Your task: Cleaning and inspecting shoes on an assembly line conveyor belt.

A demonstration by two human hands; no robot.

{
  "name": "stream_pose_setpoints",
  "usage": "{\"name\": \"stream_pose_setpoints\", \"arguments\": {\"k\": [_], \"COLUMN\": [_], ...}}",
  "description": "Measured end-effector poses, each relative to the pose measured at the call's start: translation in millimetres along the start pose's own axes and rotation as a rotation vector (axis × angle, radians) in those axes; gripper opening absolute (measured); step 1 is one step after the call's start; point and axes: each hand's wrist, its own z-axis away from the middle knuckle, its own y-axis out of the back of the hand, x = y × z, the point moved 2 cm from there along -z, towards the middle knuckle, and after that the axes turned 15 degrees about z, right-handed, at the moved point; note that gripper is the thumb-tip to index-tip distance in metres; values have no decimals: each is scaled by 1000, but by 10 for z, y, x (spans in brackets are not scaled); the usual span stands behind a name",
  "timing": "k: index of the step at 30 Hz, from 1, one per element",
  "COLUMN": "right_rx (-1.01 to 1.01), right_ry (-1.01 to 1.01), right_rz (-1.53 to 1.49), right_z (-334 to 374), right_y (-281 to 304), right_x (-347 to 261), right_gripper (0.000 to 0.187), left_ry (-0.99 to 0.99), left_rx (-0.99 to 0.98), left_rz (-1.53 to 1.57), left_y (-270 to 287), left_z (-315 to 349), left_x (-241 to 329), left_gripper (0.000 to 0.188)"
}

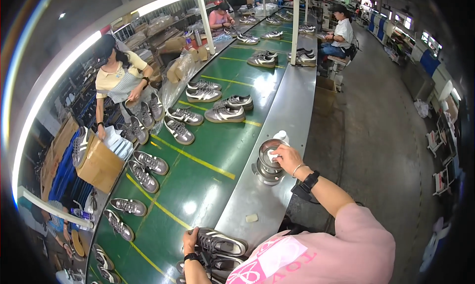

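Note:
My left hand (190, 240) grips the toe or heel end of a dark grey sneaker (221, 242) with pale stripes, at the near edge of the green belt. More grey sneakers (225, 262) lie just below it, partly hidden by my body. Out over the metal ledge, my right hand (288, 160) pinches a white cloth (272, 155) inside a round metal cup (265, 146). The cup sits on a wider metal base (269, 175). A small white bottle (281, 135) stands right behind it.
The green conveyor belt (198, 173) carries several pairs of sneakers (226, 110). A pale block (252, 218) lies on the metal ledge (262, 197). Across the belt, a person (118, 76) handles shoes beside a cardboard box (100, 164). Other people sit farther along. White posts (295, 27) rise from the line.

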Motion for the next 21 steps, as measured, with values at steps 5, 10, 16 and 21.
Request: {"name": "stream_pose_setpoints", "arguments": {"k": [5, 10, 16, 21], "right_rx": [73, 102, 248, 34], "right_ry": [63, 109, 183, 533], "right_rz": [26, 23, -82, -284], "right_z": [53, 4, -47, 450], "right_y": [18, -105, 73, -235], "right_x": [-15, 158, -231, -1020], "right_gripper": [19, 18, 37, 38], "left_ry": [-65, -302, -550, -615], "left_rx": [-2, 215, 549, 802], "left_rz": [519, 450, 394, 194], "left_y": [-25, -90, 278, 359], "left_z": [357, 634, 883, 956], "left_x": [123, 462, 1265, 1471], "left_gripper": [50, 38, 39, 39]}}
